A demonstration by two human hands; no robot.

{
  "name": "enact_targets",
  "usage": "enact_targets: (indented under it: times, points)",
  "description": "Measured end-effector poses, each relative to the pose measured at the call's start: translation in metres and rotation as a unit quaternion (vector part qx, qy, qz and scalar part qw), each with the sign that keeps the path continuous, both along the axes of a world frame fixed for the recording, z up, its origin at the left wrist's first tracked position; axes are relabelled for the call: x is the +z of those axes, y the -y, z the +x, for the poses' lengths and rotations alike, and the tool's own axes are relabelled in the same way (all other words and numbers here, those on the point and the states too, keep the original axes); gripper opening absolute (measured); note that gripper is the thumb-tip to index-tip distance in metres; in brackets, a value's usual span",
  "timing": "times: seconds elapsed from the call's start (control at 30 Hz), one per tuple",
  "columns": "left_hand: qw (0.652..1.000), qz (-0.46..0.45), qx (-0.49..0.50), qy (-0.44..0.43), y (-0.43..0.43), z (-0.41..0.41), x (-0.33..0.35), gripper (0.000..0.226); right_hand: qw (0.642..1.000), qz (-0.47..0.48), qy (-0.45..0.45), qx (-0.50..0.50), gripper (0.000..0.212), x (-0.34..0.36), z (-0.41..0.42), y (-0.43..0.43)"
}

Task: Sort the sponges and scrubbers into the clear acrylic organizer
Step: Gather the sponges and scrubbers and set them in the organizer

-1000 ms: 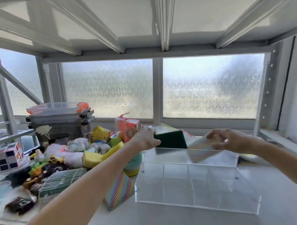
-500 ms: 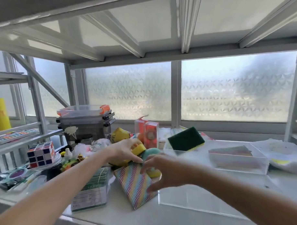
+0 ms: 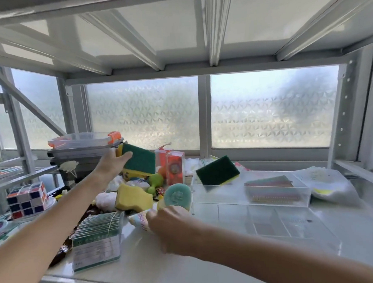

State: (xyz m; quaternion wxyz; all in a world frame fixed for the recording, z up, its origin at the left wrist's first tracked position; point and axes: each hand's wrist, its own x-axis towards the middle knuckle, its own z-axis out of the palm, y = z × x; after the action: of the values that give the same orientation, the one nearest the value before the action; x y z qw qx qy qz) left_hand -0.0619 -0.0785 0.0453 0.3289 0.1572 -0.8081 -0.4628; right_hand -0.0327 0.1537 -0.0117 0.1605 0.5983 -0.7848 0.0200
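My left hand (image 3: 112, 163) holds a green-and-yellow scrub sponge (image 3: 139, 161) lifted above the clutter pile. My right hand (image 3: 169, 226) is closed on a striped pastel cloth pad (image 3: 138, 220) on the shelf, left of the clear acrylic organizer (image 3: 269, 229). A second green-and-yellow sponge (image 3: 217, 171) leans in the organizer's back left compartment. A striped cloth (image 3: 272, 190) lies in its back right compartment. A yellow shaped sponge (image 3: 133, 198) and a round teal scrubber (image 3: 177, 194) sit beside the organizer.
A pile of small toys and wrapped items lies at left, with a puzzle cube (image 3: 27, 196), stacked plastic boxes (image 3: 84, 149), an orange carton (image 3: 175, 167) and a clear box of cards (image 3: 98, 239). A white cloth (image 3: 328, 185) lies at right. A shelf hangs overhead.
My left hand has lifted a green-and-yellow sponge out of the pile. My right hand has taken hold of the striped pad, which has shifted on the shelf.
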Motion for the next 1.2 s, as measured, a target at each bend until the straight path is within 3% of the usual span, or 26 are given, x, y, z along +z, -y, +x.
enact_targets:
  times: [0.07, 0.17, 0.27, 0.43, 0.5, 0.57, 0.63, 0.73, 0.83, 0.93, 1.0, 1.1, 1.2]
  points:
    - [0.998, 0.061, 0.012, -0.029, 0.009, 0.002, 0.010, 0.022, 0.997, -0.056, 0.046, 0.006, 0.034, 0.012, -0.003, -0.014]
    - [0.990, 0.128, -0.011, -0.060, 0.009, -0.001, 0.023, 0.056, 0.977, -0.168, 0.130, 0.021, 0.039, 0.046, -0.014, -0.054]
    - [0.989, 0.129, -0.068, -0.026, -0.021, -0.015, 0.027, 0.055, 0.942, -0.281, 0.181, -0.014, 0.036, 0.085, -0.042, -0.121]
    - [0.970, 0.156, -0.187, 0.000, -0.114, -0.044, 0.025, 0.039, 0.917, -0.370, 0.024, -0.150, 0.033, 0.104, -0.108, -0.213]
    - [0.967, 0.140, -0.210, 0.023, -0.140, -0.053, 0.014, 0.036, 0.930, -0.311, -0.022, -0.194, 0.031, 0.087, -0.133, -0.228]
    - [0.966, 0.074, -0.238, 0.068, -0.158, -0.062, -0.001, 0.034, 0.952, -0.210, -0.004, -0.222, 0.034, 0.064, -0.153, -0.235]
    - [0.962, -0.017, -0.246, 0.118, -0.164, -0.066, -0.011, 0.031, 0.958, -0.133, 0.115, -0.226, 0.036, 0.049, -0.163, -0.243]
    - [0.945, -0.184, -0.203, 0.178, -0.148, -0.074, -0.015, 0.029, 0.939, -0.120, 0.228, -0.229, 0.042, 0.049, -0.169, -0.246]
    - [0.918, -0.302, -0.144, 0.214, -0.125, -0.063, -0.002, 0.044, 0.937, -0.210, 0.179, -0.213, 0.044, 0.063, -0.157, -0.222]
    - [0.924, -0.310, -0.083, 0.209, -0.083, -0.040, 0.014, 0.056, 0.947, -0.269, 0.144, -0.104, 0.028, 0.077, -0.113, -0.157]
    - [0.893, -0.327, -0.076, 0.299, -0.048, -0.023, 0.014, 0.063, 0.966, -0.201, 0.158, -0.038, 0.025, 0.077, -0.084, -0.104]
    - [0.806, -0.344, -0.106, 0.469, -0.021, 0.002, -0.003, 0.076, 0.995, -0.051, 0.080, -0.008, 0.037, 0.058, -0.075, -0.029]
    - [0.794, -0.341, -0.106, 0.492, -0.014, 0.014, -0.027, 0.089, 0.994, 0.071, -0.021, -0.084, 0.045, 0.028, -0.090, 0.023]
